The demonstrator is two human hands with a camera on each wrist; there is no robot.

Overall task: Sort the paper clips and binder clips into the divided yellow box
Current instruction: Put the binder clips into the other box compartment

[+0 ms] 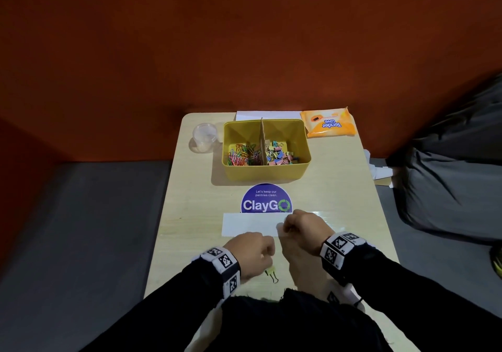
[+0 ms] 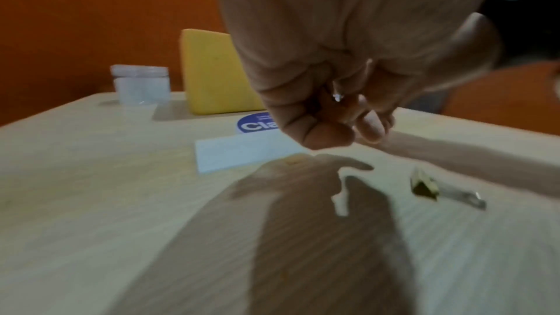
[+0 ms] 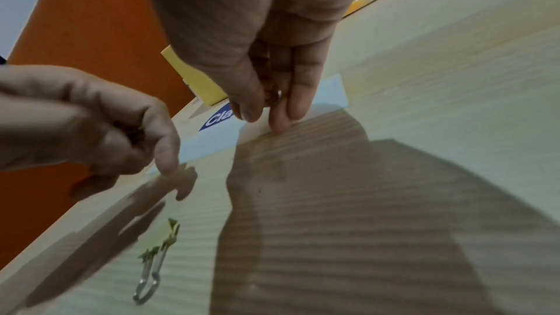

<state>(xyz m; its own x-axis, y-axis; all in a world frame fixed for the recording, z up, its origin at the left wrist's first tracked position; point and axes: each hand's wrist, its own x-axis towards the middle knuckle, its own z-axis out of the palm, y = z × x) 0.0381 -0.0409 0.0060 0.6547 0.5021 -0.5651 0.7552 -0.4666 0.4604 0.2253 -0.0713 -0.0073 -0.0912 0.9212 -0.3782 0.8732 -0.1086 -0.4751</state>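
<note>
The divided yellow box [image 1: 264, 173] stands mid-table, with coloured paper clips [image 1: 240, 154] in its left compartment and binder clips [image 1: 279, 153] in its right. A yellow binder clip [image 1: 272, 273] [image 2: 424, 186] [image 3: 160, 241] lies on the table near the front edge. My left hand [image 1: 267, 245] [image 2: 342, 128] hovers just left of it, fingers curled round a small item with a metal glint, mostly hidden. My right hand [image 1: 285, 228] [image 3: 266, 114] is over the white strip, thumb and fingers pinching a small clip with a metal loop.
A white paper strip [image 1: 250, 224] and a blue round ClayGo sticker [image 1: 266, 199] lie between my hands and the box. A clear plastic cup [image 1: 205, 137] stands left of the box. An orange tissue pack [image 1: 328, 122] sits at the back right. The orange wall is close behind.
</note>
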